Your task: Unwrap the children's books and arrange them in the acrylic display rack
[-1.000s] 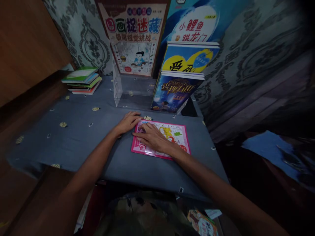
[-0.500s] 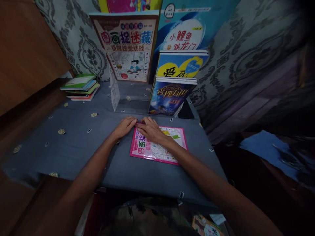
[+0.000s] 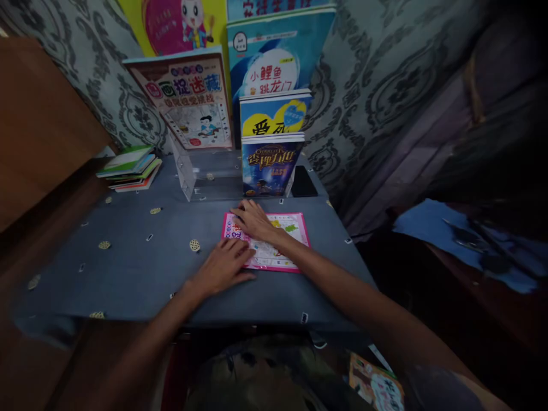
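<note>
A pink-bordered picture book [image 3: 293,228] lies flat on the cloth-covered table before me, its printed cover up. Across its near left corner rests my left hand [image 3: 225,265], fingers apart and thumb pointing right over the cloth. My right hand [image 3: 252,220] lies on the book's far left part, fingers stretched toward the far edge. Between them the hands hide much of the cover's left side. Neither hand grips anything that I can see.
Behind the book, a clear display stand [image 3: 184,171] holds several upright books, with a dark blue one [image 3: 268,168] in front. A black flat object [image 3: 303,181] lies right of it. At the back left sits a stack of thin books [image 3: 131,166]. Blue cloth [image 3: 454,234] is at the right.
My left hand has come back from the book's far left corner to its near left corner. My right hand stays near the far left. The view has shifted slightly.
</note>
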`<state>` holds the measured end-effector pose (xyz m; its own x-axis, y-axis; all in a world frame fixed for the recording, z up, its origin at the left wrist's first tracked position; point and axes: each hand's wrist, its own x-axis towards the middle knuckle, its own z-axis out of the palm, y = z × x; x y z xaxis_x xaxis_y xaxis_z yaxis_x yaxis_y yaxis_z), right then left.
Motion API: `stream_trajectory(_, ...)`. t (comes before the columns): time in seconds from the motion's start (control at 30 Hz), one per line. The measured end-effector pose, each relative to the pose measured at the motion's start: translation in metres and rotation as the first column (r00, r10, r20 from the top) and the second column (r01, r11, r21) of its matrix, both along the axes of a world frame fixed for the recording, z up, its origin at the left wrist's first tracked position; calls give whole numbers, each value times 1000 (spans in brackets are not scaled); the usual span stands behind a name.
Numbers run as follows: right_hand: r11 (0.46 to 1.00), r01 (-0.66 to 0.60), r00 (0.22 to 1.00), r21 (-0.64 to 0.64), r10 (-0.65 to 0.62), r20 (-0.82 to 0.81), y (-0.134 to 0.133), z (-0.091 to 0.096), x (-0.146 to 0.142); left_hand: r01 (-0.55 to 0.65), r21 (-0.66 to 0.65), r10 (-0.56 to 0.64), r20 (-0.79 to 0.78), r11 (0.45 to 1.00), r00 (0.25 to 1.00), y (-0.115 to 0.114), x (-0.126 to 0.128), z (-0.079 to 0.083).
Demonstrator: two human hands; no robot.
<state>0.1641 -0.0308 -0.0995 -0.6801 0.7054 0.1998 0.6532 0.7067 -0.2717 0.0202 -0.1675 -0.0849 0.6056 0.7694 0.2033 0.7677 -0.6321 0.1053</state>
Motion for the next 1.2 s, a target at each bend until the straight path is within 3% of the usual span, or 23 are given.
stream_trajectory(0.2, 984, 175, 981, 25, -176, 78, -8, 1, 49, -5, 27, 7, -92, 1000, 996, -4, -3, -6)
stream_trajectory(0.37, 954, 297, 951, 36, -299, 76, -39, 3, 100, -14, 28, 15, -67, 1000, 998, 4, -26, -9)
stream_trajectory(0.5, 950, 312, 949, 17, -313, 49, -70, 2, 117, -87, -9, 87, 18, 996, 996, 19, -44, -10)
stream_trajectory(0.6, 957, 288, 957, -46, -289, -22, -84, -2, 119, -147, -54, 150, 59, 988, 987, 32, -44, -6)
stream_trajectory(0.73, 960, 226, 949, -166, -256, -186, -87, -7, 118, -230, -58, 230, -4, 972, 973, 49, -21, 2)
stream_trajectory(0.87, 948, 196, 908, -252, -272, -320, -74, -12, 118, -236, -68, 234, -40, 969, 972, 69, 17, 5)
stream_trajectory(1.07, 954, 250, 811, -166, -300, -503, -33, -25, 116, -201, -124, 200, -20, 972, 980, 92, 64, 1)
stream_trajectory(1.2, 974, 142, 829, -174, -213, -516, -10, -31, 112, -177, -100, 176, -16, 979, 984, 86, 75, -1)
